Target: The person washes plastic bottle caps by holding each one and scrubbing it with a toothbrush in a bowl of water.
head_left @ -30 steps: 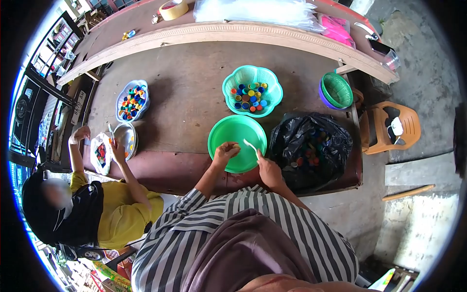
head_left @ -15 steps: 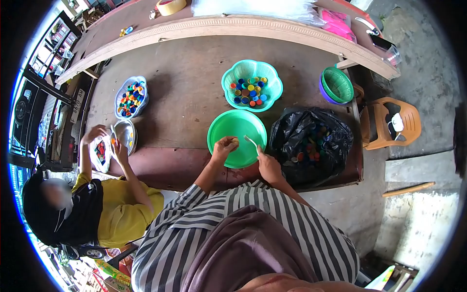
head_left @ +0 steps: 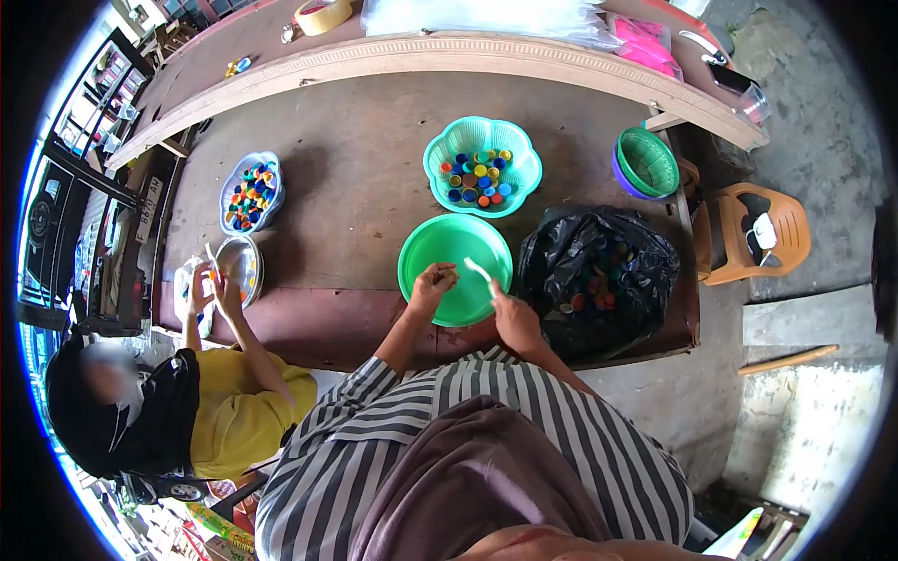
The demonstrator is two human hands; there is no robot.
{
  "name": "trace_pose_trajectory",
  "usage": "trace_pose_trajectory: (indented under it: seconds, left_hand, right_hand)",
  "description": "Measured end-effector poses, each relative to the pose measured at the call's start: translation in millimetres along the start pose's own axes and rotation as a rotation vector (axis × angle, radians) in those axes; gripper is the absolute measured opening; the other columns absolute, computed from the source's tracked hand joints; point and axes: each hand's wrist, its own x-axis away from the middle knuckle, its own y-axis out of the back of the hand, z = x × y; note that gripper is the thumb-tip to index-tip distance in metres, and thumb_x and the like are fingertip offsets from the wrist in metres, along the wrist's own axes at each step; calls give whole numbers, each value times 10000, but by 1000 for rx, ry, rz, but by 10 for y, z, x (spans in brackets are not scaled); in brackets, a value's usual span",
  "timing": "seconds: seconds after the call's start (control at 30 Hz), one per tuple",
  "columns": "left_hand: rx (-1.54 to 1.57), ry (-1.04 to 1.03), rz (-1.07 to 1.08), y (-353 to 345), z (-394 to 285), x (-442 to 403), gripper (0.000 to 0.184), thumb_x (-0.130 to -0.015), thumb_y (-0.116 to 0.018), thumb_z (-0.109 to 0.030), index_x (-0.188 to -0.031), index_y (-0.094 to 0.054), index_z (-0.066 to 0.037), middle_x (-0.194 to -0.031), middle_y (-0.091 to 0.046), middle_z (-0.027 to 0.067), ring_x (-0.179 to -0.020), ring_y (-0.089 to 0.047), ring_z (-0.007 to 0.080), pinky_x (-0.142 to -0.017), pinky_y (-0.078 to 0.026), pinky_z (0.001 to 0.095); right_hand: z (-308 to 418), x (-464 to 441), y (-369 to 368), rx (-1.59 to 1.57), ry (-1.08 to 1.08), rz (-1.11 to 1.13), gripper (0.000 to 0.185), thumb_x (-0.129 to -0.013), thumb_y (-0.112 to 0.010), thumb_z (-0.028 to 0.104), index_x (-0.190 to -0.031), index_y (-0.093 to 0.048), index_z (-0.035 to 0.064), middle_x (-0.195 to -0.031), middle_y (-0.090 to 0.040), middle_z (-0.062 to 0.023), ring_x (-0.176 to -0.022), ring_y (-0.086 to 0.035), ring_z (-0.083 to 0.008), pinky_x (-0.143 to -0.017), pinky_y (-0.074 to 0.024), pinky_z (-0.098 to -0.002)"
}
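Observation:
Over the round green basin, my left hand is closed, pinching a small yellowish-brown thing that looks like a bottle cap; the fingers cover most of it. My right hand is wrapped around a slim white tool, a little like a toothbrush, at the basin's right side. Its tip points up and left, apart from the cap. Just behind the basin, a scalloped teal bowl holds bottle caps in several colours. Close by my right hand, a black plastic bag lies open with more caps inside.
At the left, a person handles a similar white stick beside a metal bowl and a blue basket of caps. Green and purple baskets stand at the right. A raised wooden shelf spans the back.
The white tool has tilted slightly, its tip shifting a little left. My left hand has barely moved. The other person's hands have come closer together.

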Motion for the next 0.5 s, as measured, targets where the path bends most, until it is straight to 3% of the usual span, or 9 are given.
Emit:
trace_pose_trajectory:
  seconds: [0.03,0.1,0.23,0.3,0.4,0.5]
  left_hand:
    - [2,-6,-1,-20,-6,-25,250,-874,-584,-66,-1108,-530,5,-943,-605,71,-861,-582,122,-801,-468,244]
    - [207,36,-10,-18,25,-19,217,-887,-579,-90,-1079,-523,-8,-961,-589,76,-857,-577,121,-795,-473,248]
    - [116,54,3,19,41,-45,183,-901,-568,-110,-1056,-518,-26,-1018,-587,94,-883,-576,129,-812,-475,245]
    - [471,159,3,16,5,-30,214,-924,-545,-160,-1088,-499,-32,-1094,-573,115,-966,-577,172,-862,-476,285]
    - [623,185,30,-37,-71,21,270,-948,-501,-237,-1132,-474,-41,-1159,-549,134,-1069,-550,228,-908,-464,337]
    - [671,153,101,-97,-168,67,256,-968,-448,-276,-1127,-476,-77,-1195,-536,135,-1048,-562,243,-888,-465,351]
  right_hand:
    - [-80,-38,2,-2,52,-111,417,-903,-495,179,-1310,-448,100,-814,-622,-213,-744,-621,-362,-633,-463,-457]
    - [-146,-88,21,-55,62,-94,401,-902,-490,185,-1292,-462,93,-824,-622,-223,-749,-614,-382,-645,-465,-472]
    - [-120,-64,-46,-179,44,-17,391,-899,-495,195,-1273,-474,85,-846,-619,-243,-762,-604,-410,-666,-468,-485]
    - [-103,-35,-73,-172,58,-16,391,-903,-495,197,-1278,-470,87,-860,-622,-239,-764,-608,-403,-663,-474,-474]
    - [62,51,-36,-238,129,-160,409,-906,-493,181,-1304,-446,97,-874,-629,-222,-771,-613,-388,-659,-480,-457]
    - [180,79,-17,-178,277,-153,443,-906,-499,165,-1336,-412,109,-883,-634,-204,-780,-618,-374,-659,-482,-442]
